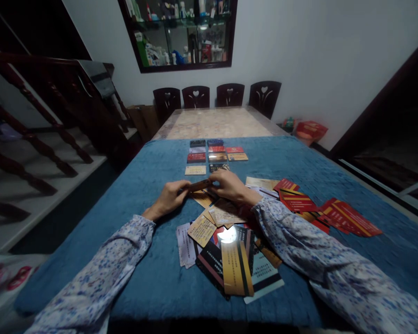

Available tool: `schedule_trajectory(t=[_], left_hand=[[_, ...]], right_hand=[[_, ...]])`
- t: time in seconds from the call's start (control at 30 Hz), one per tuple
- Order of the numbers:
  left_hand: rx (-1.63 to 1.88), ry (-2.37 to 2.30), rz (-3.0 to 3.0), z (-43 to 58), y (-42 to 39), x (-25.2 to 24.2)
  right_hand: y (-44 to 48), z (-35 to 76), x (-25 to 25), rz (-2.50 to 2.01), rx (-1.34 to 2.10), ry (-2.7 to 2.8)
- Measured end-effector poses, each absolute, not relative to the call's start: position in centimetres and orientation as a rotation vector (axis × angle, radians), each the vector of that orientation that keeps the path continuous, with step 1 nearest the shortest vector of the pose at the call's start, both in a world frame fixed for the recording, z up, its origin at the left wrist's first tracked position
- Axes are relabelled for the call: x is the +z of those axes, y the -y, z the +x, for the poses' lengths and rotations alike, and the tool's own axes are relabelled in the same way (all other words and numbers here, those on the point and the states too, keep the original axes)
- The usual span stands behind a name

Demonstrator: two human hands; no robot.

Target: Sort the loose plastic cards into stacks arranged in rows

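Between my two hands is a dark brownish card [199, 185], possibly a small stack, tilted above the blue cloth. My left hand [170, 197] pinches its left end, and my right hand [230, 185] grips its right end. Just below them lies a loose heap of cards: tan ones [202, 230], a gold one with a black stripe [234, 269], lilac ones [187, 246] and a pale blue one [268, 276]. Beyond my hands, cards are laid in rows of small piles, including a cream pile [195, 170], a dark patterned pile [218, 167] and a red pile [196, 157].
Red cards [350, 218] spread out to the right, partly behind my right sleeve. The blue cloth [135, 185] covers the near part of a long table with a marbled far end [216, 121]. Dark chairs [231, 95] stand at the far end, and a stair railing [31, 134] is at left.
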State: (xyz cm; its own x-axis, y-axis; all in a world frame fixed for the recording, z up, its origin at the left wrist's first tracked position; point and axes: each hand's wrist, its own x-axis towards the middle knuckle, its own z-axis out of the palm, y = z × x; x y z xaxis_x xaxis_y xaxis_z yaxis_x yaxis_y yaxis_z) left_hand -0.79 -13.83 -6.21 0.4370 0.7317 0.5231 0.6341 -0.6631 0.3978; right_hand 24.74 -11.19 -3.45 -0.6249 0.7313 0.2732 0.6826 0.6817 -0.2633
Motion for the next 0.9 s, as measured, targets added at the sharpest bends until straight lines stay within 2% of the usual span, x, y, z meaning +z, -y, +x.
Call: schedule_trajectory(t=[0.5, 0.9], left_hand=[[0.973, -1.142, 2.537, -0.3, 13.9, -6.3], [1.129, -1.192, 2.537, 0.1, 14.4, -6.0]], right_hand=[[11.9, 24.5, -2.4, -1.047, 0.237, 2.438], [11.4, 24.1, -3.7, -0.864, -0.15, 2.498]])
